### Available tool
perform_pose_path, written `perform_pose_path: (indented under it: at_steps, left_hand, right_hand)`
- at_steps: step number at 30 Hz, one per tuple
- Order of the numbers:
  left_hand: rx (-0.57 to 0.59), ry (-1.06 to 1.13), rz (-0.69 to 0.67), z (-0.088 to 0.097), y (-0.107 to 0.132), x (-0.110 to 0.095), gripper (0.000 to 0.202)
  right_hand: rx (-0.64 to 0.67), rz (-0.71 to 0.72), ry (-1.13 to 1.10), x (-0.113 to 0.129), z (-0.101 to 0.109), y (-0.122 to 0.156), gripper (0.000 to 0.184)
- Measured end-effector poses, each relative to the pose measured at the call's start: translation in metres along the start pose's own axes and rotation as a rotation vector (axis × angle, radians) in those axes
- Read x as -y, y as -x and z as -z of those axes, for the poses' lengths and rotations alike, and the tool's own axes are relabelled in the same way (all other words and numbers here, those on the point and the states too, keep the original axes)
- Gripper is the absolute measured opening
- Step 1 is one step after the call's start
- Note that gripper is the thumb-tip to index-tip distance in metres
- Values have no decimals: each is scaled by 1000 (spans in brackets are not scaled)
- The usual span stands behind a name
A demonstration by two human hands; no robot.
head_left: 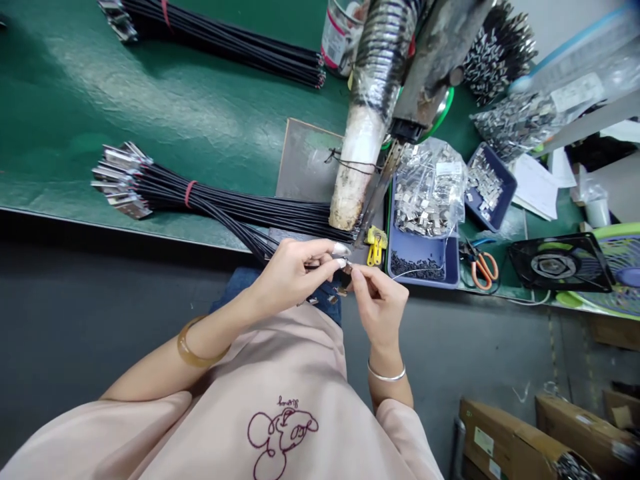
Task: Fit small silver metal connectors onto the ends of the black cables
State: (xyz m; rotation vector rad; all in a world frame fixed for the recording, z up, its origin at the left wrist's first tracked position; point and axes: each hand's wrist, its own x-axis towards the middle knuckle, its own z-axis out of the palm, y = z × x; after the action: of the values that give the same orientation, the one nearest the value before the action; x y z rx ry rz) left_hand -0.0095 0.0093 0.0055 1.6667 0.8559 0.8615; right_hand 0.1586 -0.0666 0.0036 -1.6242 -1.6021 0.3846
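My left hand [305,270] is closed in a pinch on a black cable, which runs back to the near bundle of black cables [240,207]. My right hand [377,300] is closed too, its fingertips almost meeting the left ones at a tiny metal connector [349,267]. A thin silvery solder wire [417,271] trails from the right hand toward the blue tray [451,263]. Just above the fingers, a soldering iron [383,190] points downward beside a wrapped fume tube [350,180]. The fingers partly hide the connector. Small metal pieces [332,300] lie on my lap.
Bagged metal parts [430,193] and black bits fill the blue tray. Right of it are orange-handled pliers [484,270], a small bin [493,190] and a black fan [555,265]. A second cable bundle [235,40] lies farther back. Cardboard boxes [505,433] stand below right.
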Motion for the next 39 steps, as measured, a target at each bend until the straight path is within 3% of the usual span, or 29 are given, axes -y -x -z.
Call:
perform_pose_path:
  at_steps: [5,10,16,19,23,25,32,39]
  left_hand:
    - [-7,74,49,-3,-4,-2,18]
    - [135,204,151,-1,-8,-5,18]
    - [143,167,169,-2,-9,-7,20]
    - [122,196,184,-3,-9,-8,17]
    - [81,237,201,-5,-10,-8,15]
    - [56,237,198,-6,-10,-8,15]
    - [-2,218,207,-9,-13,-6,18]
    - [-53,202,205,-13,-15,-4,18]
  right_hand:
    - [-189,162,151,-8,7,-2,18]
    - [-47,417,301,-12,10,-11,18]
    - [40,482,311,-12,7,-15,8]
    - [-1,391,249,-11,8,-13,7]
    - [-132,85,-42,-8,8,-6,17]
    - [-189,9,-147,-7,5,-3,20]
    - [-174,1,-211,-7,-11,-5,4]
    - [-168,37,-226,-7,-15,-14,8]
